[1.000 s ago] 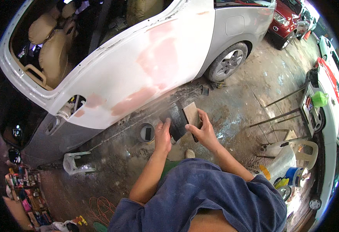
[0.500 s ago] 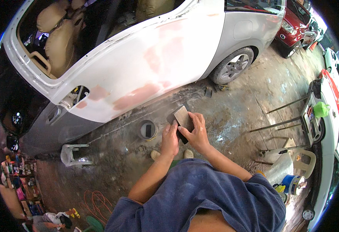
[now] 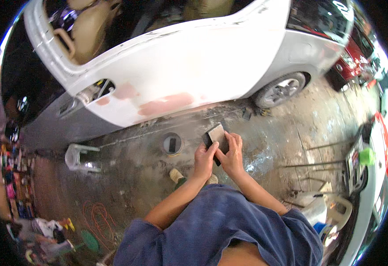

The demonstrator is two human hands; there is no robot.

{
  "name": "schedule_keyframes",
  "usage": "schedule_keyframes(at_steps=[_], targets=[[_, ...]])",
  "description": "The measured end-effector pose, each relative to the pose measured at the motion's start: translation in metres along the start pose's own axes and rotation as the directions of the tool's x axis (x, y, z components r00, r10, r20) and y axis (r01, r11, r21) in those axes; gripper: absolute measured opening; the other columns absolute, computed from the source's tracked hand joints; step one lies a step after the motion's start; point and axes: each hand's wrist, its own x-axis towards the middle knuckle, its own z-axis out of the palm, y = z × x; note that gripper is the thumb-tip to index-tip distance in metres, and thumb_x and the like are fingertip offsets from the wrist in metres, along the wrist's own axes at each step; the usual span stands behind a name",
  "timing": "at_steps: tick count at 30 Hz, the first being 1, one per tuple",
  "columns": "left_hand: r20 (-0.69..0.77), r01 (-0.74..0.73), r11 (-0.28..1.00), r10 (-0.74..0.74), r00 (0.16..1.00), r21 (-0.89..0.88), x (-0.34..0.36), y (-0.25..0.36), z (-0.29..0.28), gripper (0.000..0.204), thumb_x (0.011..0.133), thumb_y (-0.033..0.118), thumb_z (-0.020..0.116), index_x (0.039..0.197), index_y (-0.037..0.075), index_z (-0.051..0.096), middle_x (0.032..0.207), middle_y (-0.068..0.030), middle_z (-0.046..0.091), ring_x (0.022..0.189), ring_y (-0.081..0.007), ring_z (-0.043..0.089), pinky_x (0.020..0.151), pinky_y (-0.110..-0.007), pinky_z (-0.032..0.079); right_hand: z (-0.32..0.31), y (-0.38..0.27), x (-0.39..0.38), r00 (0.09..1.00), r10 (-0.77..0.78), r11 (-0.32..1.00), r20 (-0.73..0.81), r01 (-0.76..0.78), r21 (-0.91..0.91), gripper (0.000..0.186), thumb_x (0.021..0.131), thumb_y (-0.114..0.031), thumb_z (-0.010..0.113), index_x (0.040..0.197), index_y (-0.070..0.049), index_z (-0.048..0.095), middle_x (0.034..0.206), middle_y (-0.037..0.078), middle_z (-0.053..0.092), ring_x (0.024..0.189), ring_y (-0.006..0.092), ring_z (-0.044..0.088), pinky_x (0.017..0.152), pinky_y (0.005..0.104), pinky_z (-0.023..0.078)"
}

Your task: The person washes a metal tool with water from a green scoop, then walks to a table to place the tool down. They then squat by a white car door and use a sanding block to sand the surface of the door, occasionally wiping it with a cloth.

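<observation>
In front of my waist, both hands hold a dark sanding block with a grey-brown sheet of sandpaper [image 3: 217,134] on its upper face. My left hand [image 3: 204,160] is closed on its near left side, with the thumb up against the sheet. My right hand [image 3: 232,154] grips the right side, fingers bent over the edge. The underside of the block is hidden. Beyond it stands a car with a white side panel [image 3: 211,66], which bears pinkish filler patches [image 3: 167,104]. The block is apart from the panel.
A round bucket [image 3: 180,144] with a dark block in it stands on the floor left of my hands. Further left is a white plastic stool [image 3: 73,157]. An orange hose [image 3: 98,217] lies lower left, near another person [image 3: 48,235]. At right are a metal-legged stand [image 3: 351,170] and a chair [image 3: 342,206].
My view has turned and tilted, so the car appears shifted rightward. My left thumb has moved onto the sandpaper's face. Both hands still hold the block, and my left foot shows further out.
</observation>
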Motion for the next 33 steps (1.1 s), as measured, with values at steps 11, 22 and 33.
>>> schedule_keyframes(at_steps=[11, 22, 33], targets=[[-0.177, 0.026, 0.91, -0.109, 0.978, -0.415, 0.05, 0.021, -0.098, 0.037, 0.098, 0.016, 0.061, 0.132, 0.006, 0.048, 0.126, -0.0077, 0.059, 0.117, -0.0209, 0.056, 0.101, -0.041, 0.045, 0.056, -0.001, 0.088, 0.585, 0.068, 0.741, 0.808, -0.572, 0.352, 0.064, 0.086, -0.019, 0.074, 0.142, -0.002, 0.047, 0.13, 0.012, 0.059, 0.115, 0.0215, 0.057, 0.096, 0.0368, 0.047], [-0.605, -0.154, 0.779, -0.329, 0.726, -0.608, 0.163, -0.07, -0.259, 0.053, 0.093, 0.038, 0.067, 0.131, 0.006, 0.049, 0.128, -0.0096, 0.056, 0.115, -0.0227, 0.056, 0.099, -0.043, 0.044, 0.305, 0.047, 0.097, 0.408, 0.046, 0.838, 0.912, 0.482, -0.257, 0.064, 0.097, -0.018, 0.051, 0.154, -0.021, 0.022, 0.119, 0.019, 0.059, 0.098, 0.0438, 0.064, 0.078, 0.0541, 0.053], [-0.866, -0.469, 0.727, -0.42, 0.272, -0.501, 0.251, -0.214, -0.5, 0.042, 0.094, 0.043, 0.066, 0.117, 0.01, 0.055, 0.108, -0.004, 0.059, 0.1, -0.0183, 0.06, 0.087, -0.038, 0.049, 0.552, 0.199, 0.112, -0.044, -0.062, 0.88, 0.997, 0.47, 0.075, 0.062, 0.091, -0.017, 0.056, 0.147, 0.0, 0.034, 0.143, 0.022, 0.047, 0.133, 0.0405, 0.044, 0.111, 0.0482, 0.037]])
